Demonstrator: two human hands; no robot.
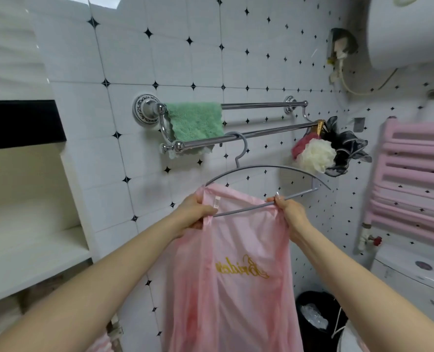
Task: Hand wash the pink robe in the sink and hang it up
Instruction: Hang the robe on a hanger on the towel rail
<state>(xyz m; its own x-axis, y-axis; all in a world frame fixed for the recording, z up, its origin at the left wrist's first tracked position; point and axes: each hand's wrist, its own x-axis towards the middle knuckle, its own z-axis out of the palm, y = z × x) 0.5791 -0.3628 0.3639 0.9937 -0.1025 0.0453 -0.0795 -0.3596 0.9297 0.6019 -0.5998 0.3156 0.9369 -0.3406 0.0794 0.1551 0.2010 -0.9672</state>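
Far left: a white shelf unit (33,250) stands against the tiled wall.

Centre left: a green cloth (195,120) is draped over the chrome double towel rail (261,132). The grey hanger (261,168) hangs by its hook from the front bar of the rail, just right of the cloth.

Centre: the left hand (198,212) is raised below the hanger's left shoulder. Its fingers (207,211) are curled round the upper left edge of the pink robe (236,301). The top left corner of the robe reaches the left end of the hanger. The rest of it hangs straight down between the forearms, with gold lettering showing mirrored through the fabric.

Centre right: the right hand (292,212) grips the robe's upper right edge. Its fingers (279,200) are closed on the fabric, with the fingertips touching the hanger's lower bar.

Right: bath puffs (315,154) hang from the right end of the rail. A black bin (312,298) stands low on the floor. A pink radiator (419,174) is mounted on the far right wall.
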